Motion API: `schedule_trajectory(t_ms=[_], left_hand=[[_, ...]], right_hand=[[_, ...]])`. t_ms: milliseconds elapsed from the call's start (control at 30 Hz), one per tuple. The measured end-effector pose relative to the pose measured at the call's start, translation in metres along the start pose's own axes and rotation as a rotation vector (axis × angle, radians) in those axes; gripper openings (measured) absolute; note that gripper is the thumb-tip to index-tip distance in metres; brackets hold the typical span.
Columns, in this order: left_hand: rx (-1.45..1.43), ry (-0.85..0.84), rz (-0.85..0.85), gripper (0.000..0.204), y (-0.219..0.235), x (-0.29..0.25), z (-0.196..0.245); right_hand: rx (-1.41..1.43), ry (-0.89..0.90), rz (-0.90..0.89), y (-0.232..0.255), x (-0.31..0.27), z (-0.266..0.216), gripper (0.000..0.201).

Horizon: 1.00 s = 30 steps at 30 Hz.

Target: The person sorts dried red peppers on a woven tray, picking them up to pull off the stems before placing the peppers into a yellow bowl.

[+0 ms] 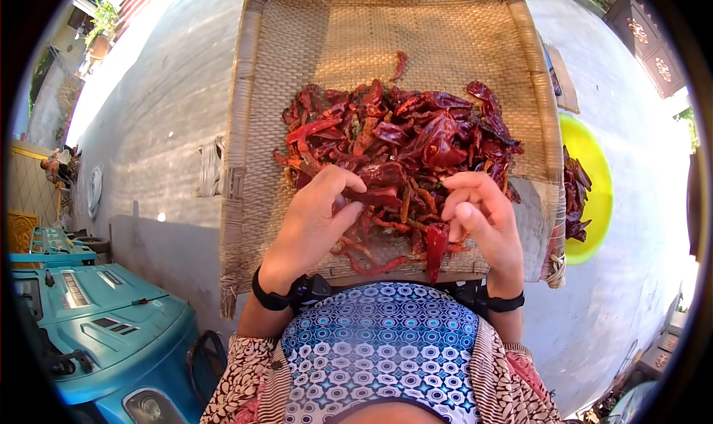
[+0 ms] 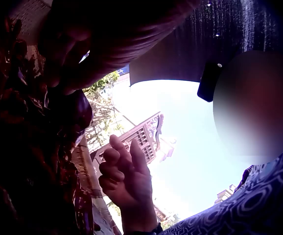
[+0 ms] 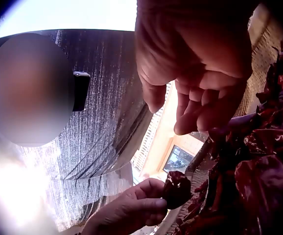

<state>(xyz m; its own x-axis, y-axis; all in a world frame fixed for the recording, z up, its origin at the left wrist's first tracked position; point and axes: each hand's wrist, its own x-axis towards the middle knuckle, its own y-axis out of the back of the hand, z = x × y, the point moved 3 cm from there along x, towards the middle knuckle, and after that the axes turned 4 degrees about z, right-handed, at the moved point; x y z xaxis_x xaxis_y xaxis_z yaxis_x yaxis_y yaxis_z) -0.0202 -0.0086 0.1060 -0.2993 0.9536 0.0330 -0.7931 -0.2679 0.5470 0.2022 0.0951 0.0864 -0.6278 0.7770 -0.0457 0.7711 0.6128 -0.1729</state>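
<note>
Dried red chilies (image 1: pixel 438 138) lie heaped on a woven tray (image 1: pixel 356 23). The left hand (image 1: pixel 316 220) pinches a dark red chili (image 1: pixel 380 197) between thumb and fingers, over the near left part of the heap. That same chili (image 3: pixel 176 190) shows at the left hand's fingertips in the right wrist view. Above the heap's near right side, the right hand (image 1: pixel 486 220) has loosely bent fingers and a separate thumb, with nothing seen in its grasp. In the right wrist view the right hand (image 3: pixel 195 63) hangs beside the chilies. The left wrist view shows the left hand (image 2: pixel 117 41) in shadow.
A yellow-green basin (image 1: pixel 594 164) holding more dark red chilies stands right of the tray. On the left is a teal vehicle (image 1: pixel 111 335). The tray's near rim (image 1: pixel 297 283) lies close to the person's patterned clothing (image 1: pixel 379 350).
</note>
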Motion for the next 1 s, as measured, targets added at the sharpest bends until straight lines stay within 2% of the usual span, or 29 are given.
schedule_trajectory(t_ms=[100,200,267,300,400,500,533,567,633,700,767,800,900,933,1000], left_hand=[[-0.126,0.001,-0.094,0.025,-0.005,-0.003,0.009],[-0.242,0.001,-0.175,0.025,-0.014,-0.004,0.004],[-0.291,0.010,-0.225,0.026,-0.021,-0.002,-0.007],[-0.305,-0.014,-0.187,0.028,-0.023,-0.001,-0.006],[-0.278,-0.066,-0.097,0.035,-0.027,0.005,-0.002],[-0.127,-0.062,-0.040,0.047,-0.025,0.013,-0.004],[-0.047,-0.006,-0.057,0.048,-0.024,0.016,-0.001],[0.031,-0.081,-0.008,0.046,-0.025,0.019,-0.003],[0.185,-0.232,0.090,0.043,-0.031,0.024,-0.012],[0.246,-0.185,0.046,0.039,-0.035,0.026,-0.016],[0.309,-0.129,0.012,0.036,-0.036,0.028,-0.017],[0.343,-0.097,0.001,0.033,-0.036,0.027,-0.016],[0.332,-0.080,0.037,0.026,-0.034,0.024,-0.009],[0.311,-0.087,0.060,0.024,-0.032,0.022,-0.006],[0.278,-0.163,0.116,0.023,-0.031,0.016,0.006]], right_hand=[[-0.411,0.013,-0.152,-0.022,0.005,-0.004,0.027],[-0.433,0.059,-0.165,-0.029,0.007,0.006,0.029],[-0.308,-0.051,-0.159,-0.026,0.003,0.008,0.023],[-0.245,-0.106,-0.156,-0.023,0.001,0.009,0.020],[-0.121,-0.184,0.018,-0.011,-0.003,0.005,0.018],[-0.025,-0.010,0.288,0.022,-0.007,0.004,0.019],[0.010,0.044,0.390,0.036,-0.009,0.002,0.021],[0.046,0.098,0.493,0.052,-0.011,0.001,0.024],[0.382,0.186,0.594,0.087,-0.018,0.006,0.029],[0.717,0.295,0.454,0.133,-0.027,0.018,0.034],[1.093,0.447,0.306,0.155,-0.033,0.023,0.037],[1.185,0.437,0.361,0.155,-0.035,0.020,0.040],[1.098,0.333,0.349,0.138,-0.029,0.017,0.039],[0.924,0.286,0.314,0.121,-0.023,0.013,0.037],[0.463,0.170,0.471,0.071,-0.018,0.007,0.035]])
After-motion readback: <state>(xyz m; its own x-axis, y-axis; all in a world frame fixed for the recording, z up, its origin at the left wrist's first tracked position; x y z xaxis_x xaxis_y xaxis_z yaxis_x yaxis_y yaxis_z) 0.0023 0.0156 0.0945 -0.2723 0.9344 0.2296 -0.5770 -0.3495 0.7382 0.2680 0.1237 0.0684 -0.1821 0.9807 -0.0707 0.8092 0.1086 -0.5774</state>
